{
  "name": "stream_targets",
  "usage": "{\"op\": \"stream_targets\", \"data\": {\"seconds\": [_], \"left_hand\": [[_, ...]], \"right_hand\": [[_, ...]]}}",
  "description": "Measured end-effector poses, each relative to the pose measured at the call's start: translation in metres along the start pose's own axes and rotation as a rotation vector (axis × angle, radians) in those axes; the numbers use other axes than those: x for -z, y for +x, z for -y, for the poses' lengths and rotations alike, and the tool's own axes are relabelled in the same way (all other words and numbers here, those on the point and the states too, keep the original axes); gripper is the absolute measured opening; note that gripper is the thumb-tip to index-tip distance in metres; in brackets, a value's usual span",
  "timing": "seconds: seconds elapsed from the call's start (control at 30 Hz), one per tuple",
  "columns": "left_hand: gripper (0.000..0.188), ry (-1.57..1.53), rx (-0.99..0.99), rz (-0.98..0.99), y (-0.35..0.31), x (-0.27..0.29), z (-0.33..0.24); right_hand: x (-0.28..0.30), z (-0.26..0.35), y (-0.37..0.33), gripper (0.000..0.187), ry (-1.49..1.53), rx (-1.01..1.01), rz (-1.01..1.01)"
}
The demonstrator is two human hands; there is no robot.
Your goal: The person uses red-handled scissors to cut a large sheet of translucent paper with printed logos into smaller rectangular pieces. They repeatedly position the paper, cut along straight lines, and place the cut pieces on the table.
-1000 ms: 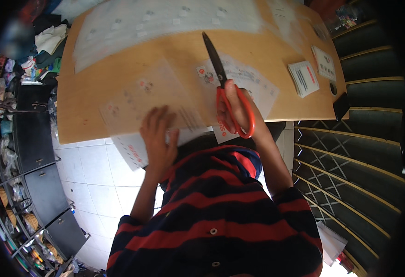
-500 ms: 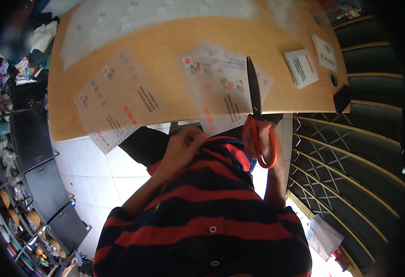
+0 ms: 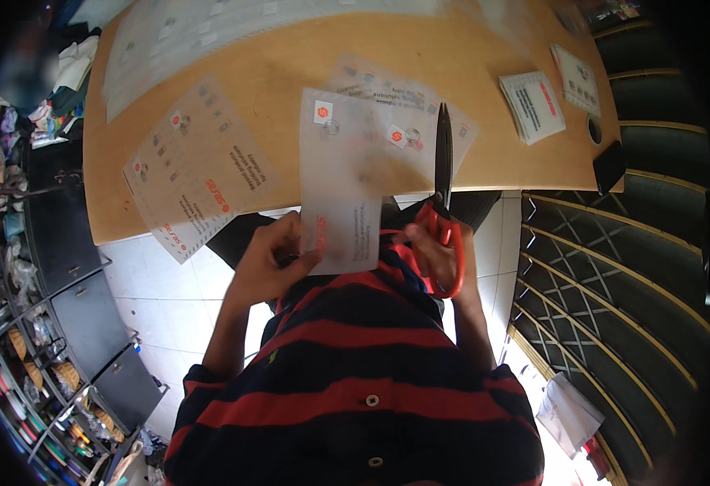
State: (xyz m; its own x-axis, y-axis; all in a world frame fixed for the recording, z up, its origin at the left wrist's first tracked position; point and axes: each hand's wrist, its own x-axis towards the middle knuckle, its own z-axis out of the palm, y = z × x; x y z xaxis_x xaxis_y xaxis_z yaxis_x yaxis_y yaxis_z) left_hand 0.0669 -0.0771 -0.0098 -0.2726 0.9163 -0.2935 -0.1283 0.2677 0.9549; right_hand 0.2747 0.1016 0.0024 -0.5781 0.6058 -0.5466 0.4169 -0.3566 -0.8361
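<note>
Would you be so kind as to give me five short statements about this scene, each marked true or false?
1. The right hand holds scissors. True.
2. The scissors are green-handled. False: they are red-handled.
3. The left hand grips a printed sheet by its lower left part. True.
4. A stack of papers lies on the wooden table. True.
5. The stack of papers is to the left of the printed sheet. False: it is to the right.
</note>
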Motion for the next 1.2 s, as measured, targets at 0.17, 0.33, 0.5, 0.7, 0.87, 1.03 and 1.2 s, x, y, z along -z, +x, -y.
{"op": "stream_targets", "data": {"seconds": [0.17, 0.33, 0.5, 0.7, 0.87, 1.03, 1.2], "left_hand": [[0.019, -0.165, 0.015, 0.024, 0.006, 0.007, -0.017], [0.038, 0.008, 0.144, 0.158, 0.017, 0.023, -0.020], [0.026, 0.006, 0.102, 0.062, 0.041, 0.018, -0.028], [0.021, 0.340, 0.069, -0.027, 0.081, 0.031, -0.046], [0.018, 0.508, -0.056, 0.107, 0.119, 0.049, -0.072], [0.018, 0.581, 0.015, 0.306, 0.137, 0.038, -0.079], [0.019, 0.616, 0.020, 0.334, 0.143, 0.032, -0.072]], "right_hand": [[-0.024, -0.006, 0.012, 0.018, 0.053, 0.081, -0.019], [-0.040, -0.023, 0.019, 0.031, 0.160, 0.136, -0.113], [-0.045, -0.024, 0.011, 0.028, 0.023, 0.234, -0.152], [-0.011, -0.033, 0.002, 0.024, -0.021, 0.444, 0.098], [0.020, -0.069, -0.003, 0.024, -0.028, 0.419, 0.353], [0.020, -0.071, -0.006, 0.018, -0.334, 0.335, 0.374], [0.004, -0.077, 0.007, 0.051, -0.291, 0.421, 0.320]]}}
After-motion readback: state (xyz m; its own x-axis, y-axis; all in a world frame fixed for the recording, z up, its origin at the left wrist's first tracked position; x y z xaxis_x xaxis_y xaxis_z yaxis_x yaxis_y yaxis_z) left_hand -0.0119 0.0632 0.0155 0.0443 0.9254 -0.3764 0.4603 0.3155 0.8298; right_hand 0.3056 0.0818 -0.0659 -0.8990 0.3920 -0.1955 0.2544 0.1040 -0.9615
